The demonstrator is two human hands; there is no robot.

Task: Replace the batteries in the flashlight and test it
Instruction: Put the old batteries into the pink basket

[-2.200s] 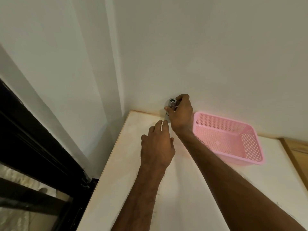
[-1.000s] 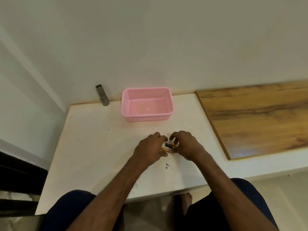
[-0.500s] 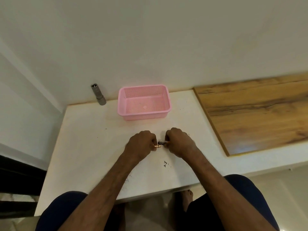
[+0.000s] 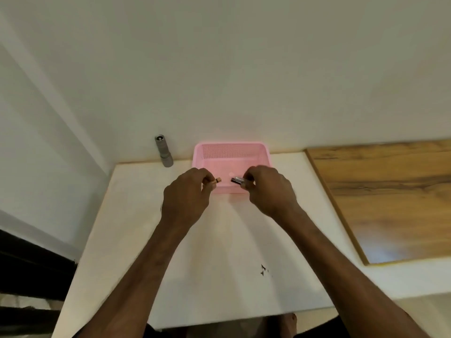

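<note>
A grey metal flashlight [image 4: 163, 151] stands upright on the white table [image 4: 136, 230] at its back left corner, against the wall. My left hand [image 4: 186, 198] pinches a small battery with a copper-coloured end [image 4: 217, 180]. My right hand [image 4: 268, 189] pinches a dark battery with a silvery end [image 4: 236, 180]. Both hands hover over the near rim of the pink basket [image 4: 229, 152], the two batteries a short gap apart and pointing at each other. Most of each battery is hidden by the fingers.
The pink mesh basket stands against the back wall. A wooden board [image 4: 390, 198] lies on the right of the table. Small dark scraps [image 4: 263, 269] lie near the table's front edge. A dark frame [image 4: 29, 264] runs along the left.
Both hands rose from the table's middle and moved away from me to the basket's near rim. The two batteries, held close together before, are now apart. The flashlight stays where it stood.
</note>
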